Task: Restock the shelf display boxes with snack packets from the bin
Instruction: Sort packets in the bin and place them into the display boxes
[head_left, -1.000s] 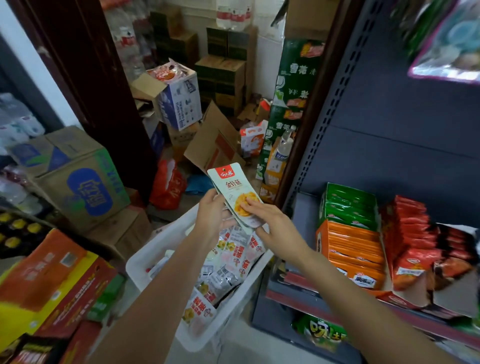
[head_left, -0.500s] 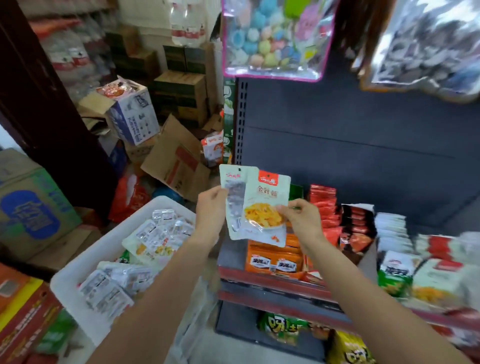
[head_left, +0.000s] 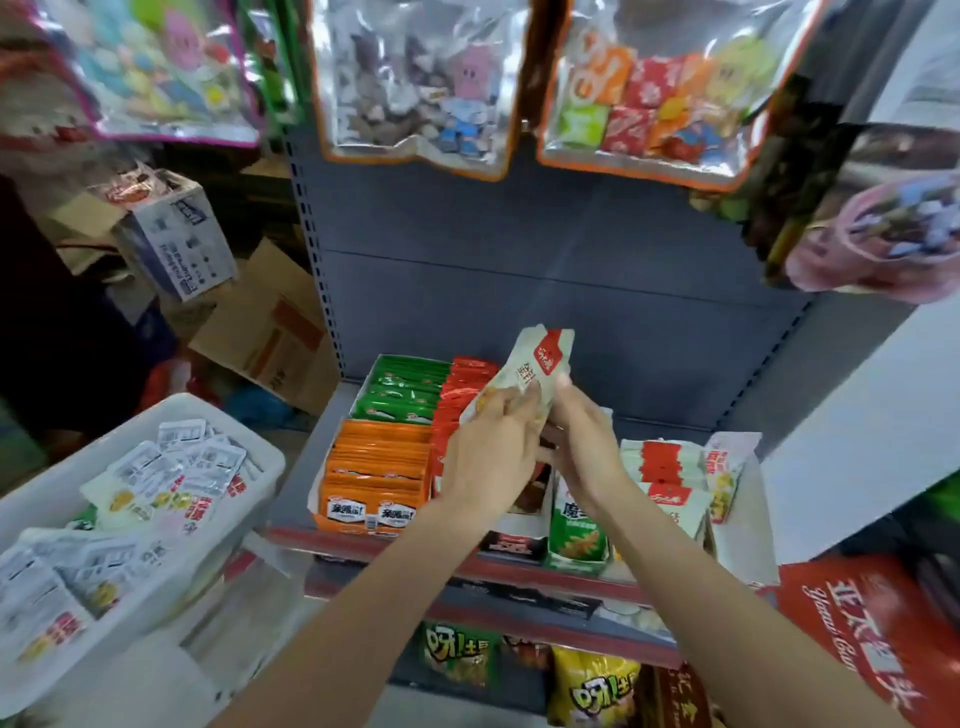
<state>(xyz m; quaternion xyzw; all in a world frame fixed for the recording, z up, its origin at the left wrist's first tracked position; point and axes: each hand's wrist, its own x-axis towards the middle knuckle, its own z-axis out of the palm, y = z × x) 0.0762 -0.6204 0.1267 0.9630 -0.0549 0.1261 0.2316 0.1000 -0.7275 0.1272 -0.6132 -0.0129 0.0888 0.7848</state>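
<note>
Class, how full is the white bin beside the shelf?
Partly full: snack packets lie piled inside the white bin, but its far wall still shows above them.

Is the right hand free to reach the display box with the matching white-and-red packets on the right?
Probably yes. The right hand is just left of that display box, with nothing between, but it and the left hand both grip the packets.

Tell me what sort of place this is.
Most likely a small shop, by its stockroom: a metal shelf with display boxes of snack packets, bags of sweets hanging above, and cardboard cartons piled on the floor to the left.
</note>
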